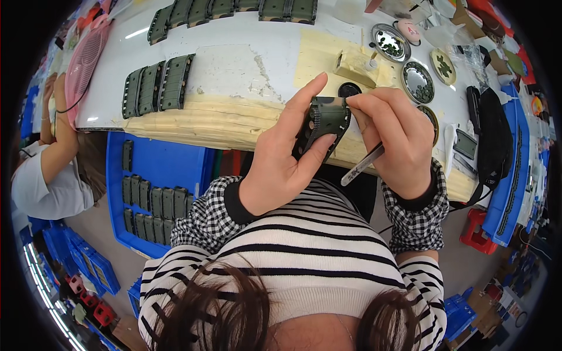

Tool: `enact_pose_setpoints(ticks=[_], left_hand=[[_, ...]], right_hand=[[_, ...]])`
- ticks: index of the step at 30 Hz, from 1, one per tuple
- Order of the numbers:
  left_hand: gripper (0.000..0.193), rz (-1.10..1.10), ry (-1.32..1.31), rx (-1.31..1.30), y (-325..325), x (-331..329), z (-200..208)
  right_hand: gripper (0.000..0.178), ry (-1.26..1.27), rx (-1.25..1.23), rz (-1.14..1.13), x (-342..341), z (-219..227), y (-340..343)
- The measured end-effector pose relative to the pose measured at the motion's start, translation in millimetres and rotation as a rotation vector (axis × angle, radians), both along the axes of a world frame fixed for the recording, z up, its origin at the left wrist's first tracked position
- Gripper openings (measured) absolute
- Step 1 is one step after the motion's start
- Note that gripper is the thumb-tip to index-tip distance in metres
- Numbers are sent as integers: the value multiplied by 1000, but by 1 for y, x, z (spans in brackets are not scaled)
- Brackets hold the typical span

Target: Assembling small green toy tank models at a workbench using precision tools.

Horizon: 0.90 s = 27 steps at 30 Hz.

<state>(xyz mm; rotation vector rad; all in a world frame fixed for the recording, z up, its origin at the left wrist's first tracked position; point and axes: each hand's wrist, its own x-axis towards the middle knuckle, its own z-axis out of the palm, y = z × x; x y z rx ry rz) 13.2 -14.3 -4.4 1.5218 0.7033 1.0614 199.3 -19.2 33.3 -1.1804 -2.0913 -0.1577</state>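
Note:
My left hand (275, 158) grips a dark green, camouflage-patterned plastic casing (331, 117) above the front edge of the table. Its thumb lies across the near face, and the index finger sticks up past the casing. My right hand (401, 131) is closed, with thumb and forefinger pinched at the casing's upper right corner. Whatever is between those fingertips is too small to make out. Metal tweezers (364, 164) are tucked in the same hand, pointing down to the left. Just beyond the casing sits a small round black container (349, 89).
Similar green casings (153, 88) stand in rows on the table, and several more fill a blue tray (117, 205) below left. Round dishes (417, 82) of small dark parts and a yellowish block (357, 67) lie right. Another person (55, 169) sits at far left near a pink mesh basket (88, 58).

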Motion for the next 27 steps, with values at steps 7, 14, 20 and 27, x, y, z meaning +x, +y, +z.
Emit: enact_pose_setpoints(ticks=[7,14,20,27], left_hand=[[61,-107,-12,-78,-1,-4,3],[60,-159,1,-104,-1,-3,5],[60,-177,-7,-93,0,4,7],[60,-213,-126,-360,-2,7,11]], right_hand=[[37,9,-37,-1,-3,-6,-11],[34,222,-170,6,1,-1,-23],[23,404,-201,-136,11,9,-35],[10,239,-237,-595,103,-11,-58]])
